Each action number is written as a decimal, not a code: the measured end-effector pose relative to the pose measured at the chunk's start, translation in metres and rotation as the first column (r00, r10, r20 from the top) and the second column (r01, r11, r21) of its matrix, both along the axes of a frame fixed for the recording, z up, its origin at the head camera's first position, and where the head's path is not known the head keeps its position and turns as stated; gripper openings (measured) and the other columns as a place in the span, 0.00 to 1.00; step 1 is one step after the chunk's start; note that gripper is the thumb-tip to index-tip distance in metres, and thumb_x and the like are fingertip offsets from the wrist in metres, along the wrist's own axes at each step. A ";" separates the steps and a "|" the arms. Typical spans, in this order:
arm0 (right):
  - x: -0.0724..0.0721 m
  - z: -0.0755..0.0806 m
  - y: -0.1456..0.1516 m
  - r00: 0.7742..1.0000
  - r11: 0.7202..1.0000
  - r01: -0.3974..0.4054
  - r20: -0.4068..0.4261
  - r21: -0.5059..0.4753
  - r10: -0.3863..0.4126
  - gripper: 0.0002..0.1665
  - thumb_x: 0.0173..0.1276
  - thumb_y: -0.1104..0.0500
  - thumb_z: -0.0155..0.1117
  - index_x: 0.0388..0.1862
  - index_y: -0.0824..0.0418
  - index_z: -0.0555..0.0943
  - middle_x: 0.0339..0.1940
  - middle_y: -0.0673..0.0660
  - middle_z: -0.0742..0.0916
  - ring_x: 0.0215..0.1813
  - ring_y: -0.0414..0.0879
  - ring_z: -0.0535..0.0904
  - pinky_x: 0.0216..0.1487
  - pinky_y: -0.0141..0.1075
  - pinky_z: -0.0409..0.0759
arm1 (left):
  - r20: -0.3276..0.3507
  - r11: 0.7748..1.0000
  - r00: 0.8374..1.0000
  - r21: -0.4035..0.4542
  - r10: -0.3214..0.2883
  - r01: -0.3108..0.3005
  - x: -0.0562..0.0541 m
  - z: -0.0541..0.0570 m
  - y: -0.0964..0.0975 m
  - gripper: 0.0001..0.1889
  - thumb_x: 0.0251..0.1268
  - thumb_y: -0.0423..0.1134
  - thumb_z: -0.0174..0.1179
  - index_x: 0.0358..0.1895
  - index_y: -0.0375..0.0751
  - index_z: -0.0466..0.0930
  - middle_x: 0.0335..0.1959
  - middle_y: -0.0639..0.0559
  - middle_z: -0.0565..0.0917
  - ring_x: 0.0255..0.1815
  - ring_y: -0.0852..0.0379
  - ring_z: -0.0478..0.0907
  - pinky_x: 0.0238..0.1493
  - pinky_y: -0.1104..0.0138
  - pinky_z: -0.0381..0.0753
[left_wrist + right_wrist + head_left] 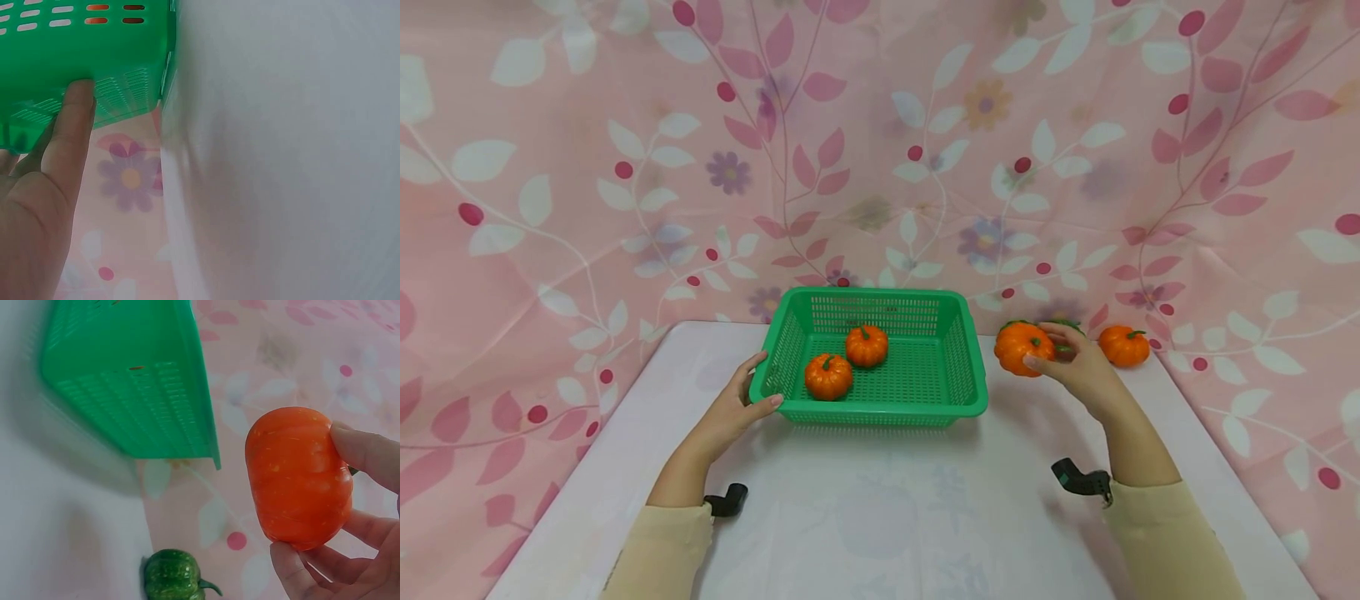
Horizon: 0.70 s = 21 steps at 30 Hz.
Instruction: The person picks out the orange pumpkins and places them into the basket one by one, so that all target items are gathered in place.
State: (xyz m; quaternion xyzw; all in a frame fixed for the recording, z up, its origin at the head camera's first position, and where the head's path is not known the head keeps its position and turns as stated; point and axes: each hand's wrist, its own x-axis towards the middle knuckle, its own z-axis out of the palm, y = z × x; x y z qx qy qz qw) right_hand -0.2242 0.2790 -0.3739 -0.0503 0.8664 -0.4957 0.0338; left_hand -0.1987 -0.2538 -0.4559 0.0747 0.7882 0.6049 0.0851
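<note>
A small orange toy pumpkin [1022, 348] is held between the thumb and fingers of my right hand [1078, 367], raised beside the basket's right end. The right wrist view shows the pumpkin's smooth orange side [297, 478] with the thumb at its top. My left hand [726, 417] touches the front left corner of a green plastic basket [865, 409], its thumb lying straight against the wall in the left wrist view. Inside the basket sit two orange pumpkins, one at the front left [828, 379] and one farther back [867, 346].
A green pumpkin [172, 575] lies on the white table [880, 500], partly hidden by the right hand in the head view. Farther right stands another orange pumpkin [1124, 347]. A pink floral curtain [880, 150] hangs right behind the table's back edge.
</note>
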 end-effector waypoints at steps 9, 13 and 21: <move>0.003 0.009 -0.013 1.000 1.000 -0.007 -0.001 -0.003 0.007 0.48 0.66 0.45 0.71 0.79 0.57 0.61 0.73 0.66 0.67 0.69 0.68 0.64 0.64 0.63 0.70 | 0.000 1.000 1.000 -0.008 0.004 -0.004 0.001 0.000 -0.001 0.47 0.70 0.44 0.64 0.82 0.60 0.39 0.80 0.36 0.49 0.75 0.36 0.58 0.70 0.40 0.59; 0.003 0.012 -0.018 1.000 1.000 -0.010 -0.007 0.006 0.010 0.47 0.66 0.44 0.71 0.78 0.56 0.61 0.73 0.65 0.68 0.69 0.67 0.64 0.63 0.63 0.71 | -0.002 1.000 1.000 -0.013 0.004 -0.004 0.001 0.000 -0.001 0.47 0.70 0.44 0.64 0.82 0.60 0.39 0.80 0.36 0.49 0.75 0.36 0.58 0.70 0.40 0.59; 0.000 0.013 -0.027 0.999 0.998 -0.042 -0.006 -0.038 0.042 0.47 0.67 0.46 0.71 0.78 0.58 0.62 0.73 0.65 0.68 0.69 0.66 0.66 0.64 0.62 0.70 | -0.008 1.000 1.000 -0.023 0.004 -0.004 -0.001 -0.002 -0.002 0.47 0.70 0.45 0.64 0.82 0.60 0.39 0.80 0.36 0.50 0.74 0.37 0.59 0.70 0.42 0.61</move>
